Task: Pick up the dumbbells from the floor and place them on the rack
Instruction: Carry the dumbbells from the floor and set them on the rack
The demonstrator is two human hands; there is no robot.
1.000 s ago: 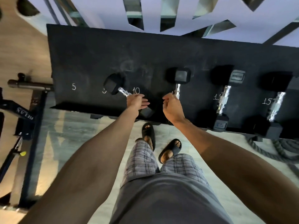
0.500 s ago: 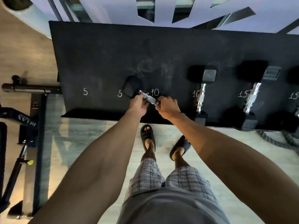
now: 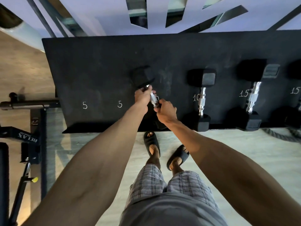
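Both hands grasp one chrome handle: the left hand (image 3: pixel 143 96) curls round its far end, and the right hand (image 3: pixel 167 110) pinches the near end. The dumbbell (image 3: pixel 143 77) lies tilted on the black rack (image 3: pixel 97 70), its far head just beyond the left hand. A second dumbbell (image 3: pixel 201 98) rests to the right of the right hand.

Near head of dumbbell (image 3: pixel 153 99) mostly behind right hand (image 3: pixel 167 111).
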